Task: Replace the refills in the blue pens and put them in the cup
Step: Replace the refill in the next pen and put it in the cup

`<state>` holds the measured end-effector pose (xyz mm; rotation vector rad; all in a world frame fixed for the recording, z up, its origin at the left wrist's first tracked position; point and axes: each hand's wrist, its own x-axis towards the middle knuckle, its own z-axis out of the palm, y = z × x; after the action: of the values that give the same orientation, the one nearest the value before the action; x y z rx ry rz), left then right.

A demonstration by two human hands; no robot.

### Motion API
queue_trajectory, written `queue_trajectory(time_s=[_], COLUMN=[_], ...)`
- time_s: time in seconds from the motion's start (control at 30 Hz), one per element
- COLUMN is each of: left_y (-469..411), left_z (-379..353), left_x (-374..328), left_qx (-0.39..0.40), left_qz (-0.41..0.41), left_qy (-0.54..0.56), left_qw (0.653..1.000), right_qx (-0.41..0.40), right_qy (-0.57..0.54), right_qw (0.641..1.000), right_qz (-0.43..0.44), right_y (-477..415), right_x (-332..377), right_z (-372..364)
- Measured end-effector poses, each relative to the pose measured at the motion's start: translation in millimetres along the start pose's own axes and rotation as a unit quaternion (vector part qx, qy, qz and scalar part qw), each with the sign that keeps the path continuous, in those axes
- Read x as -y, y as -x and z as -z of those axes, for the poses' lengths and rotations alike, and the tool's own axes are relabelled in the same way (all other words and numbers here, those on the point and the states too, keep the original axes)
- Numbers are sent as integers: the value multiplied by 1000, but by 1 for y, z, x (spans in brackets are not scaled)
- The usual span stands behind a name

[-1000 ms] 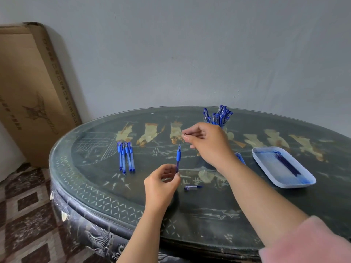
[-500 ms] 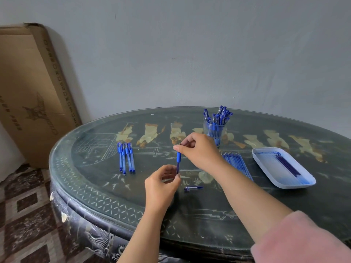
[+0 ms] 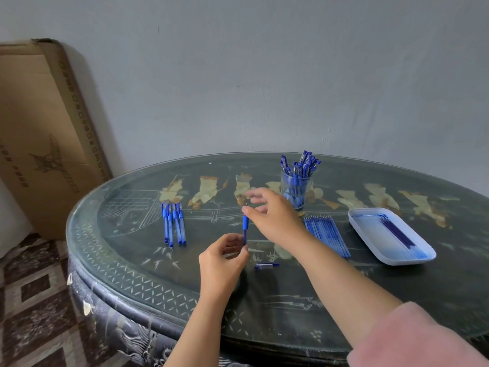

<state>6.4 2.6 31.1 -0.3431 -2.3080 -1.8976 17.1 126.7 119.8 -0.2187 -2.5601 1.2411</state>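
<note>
Two hands meet over the near half of the counter (image 3: 264,308). Nearest, the left hand (image 3: 223,256) pinches the lower end of a blue pen (image 3: 245,227) and holds it upright just above the glass. Its cap (image 3: 266,266) lies on the counter just beside.

A second ago the right hand (image 3: 272,215) was pinching a refill high above the barrel and feeding it down. Now only a short tip shows above the pen, and that hand sits at the top end with its fingers fanned and blurred. Whether its thumb and forefinger grip the tip I cannot tell. My guess is that the fresh refill is home, which leaves the cap and the drop into the cup.

Further out, a small bunch of pens (image 3: 173,223) lies to the left. To the right are a row of refills (image 3: 325,234) and a tray (image 3: 369,229) with dark spent ones in it. Farthest stands the cup (image 3: 297,188), already crowded with pens.
</note>
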Motion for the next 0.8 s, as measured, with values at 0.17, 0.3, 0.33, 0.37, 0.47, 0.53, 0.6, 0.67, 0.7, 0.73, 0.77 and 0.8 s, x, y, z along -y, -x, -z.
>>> queue_trajectory(time_s=[0.17,0.3,0.33,0.37,0.47,0.53,0.6,0.67,0.7,0.73,0.77,0.8], left_y=[0,0,0,-1,0,0,0,-1,0,0,0,0], left_z=[0,0,0,0,0,0,1,1,1,1,1,1], left_x=[0,1,1,1,0,0,0,1,0,0,0,0], left_qx=[0,0,1,3,2,1,2,5,7,7,6,5], left_qz=[0,0,0,-1,2,2,1,0,0,0,-1,-1], left_qy=[-3,-5,-7,-7,-6,-5,-6,-9,-9,-8,-7,-6], left_qw=[1000,1000,1000,1000,1000,1000,1000,1000,1000,1000,1000,1000], right_qx=[-45,11,-2,-19,-28,5,15,-21,-41,-50,-45,-30], right_qy=[15,-24,-12,-6,-34,-71,-65,-17,-9,-22,-48,-69], right_qw=[999,1000,1000,1000,999,997,998,1000,999,998,998,997], right_qz=[3,14,23,21,-11,-23,-4,8,1,-9,-20,-26], right_y=[2,2,2,2,3,3,2,2,2,2,2,3], right_x=[-2,-1,-3,-4,-5,-5,-7,-9,-9,-10,-9,-9], right_z=[-2,-1,-2,-3,-4,-2,-2,-4,-4,-5,-4,-3])
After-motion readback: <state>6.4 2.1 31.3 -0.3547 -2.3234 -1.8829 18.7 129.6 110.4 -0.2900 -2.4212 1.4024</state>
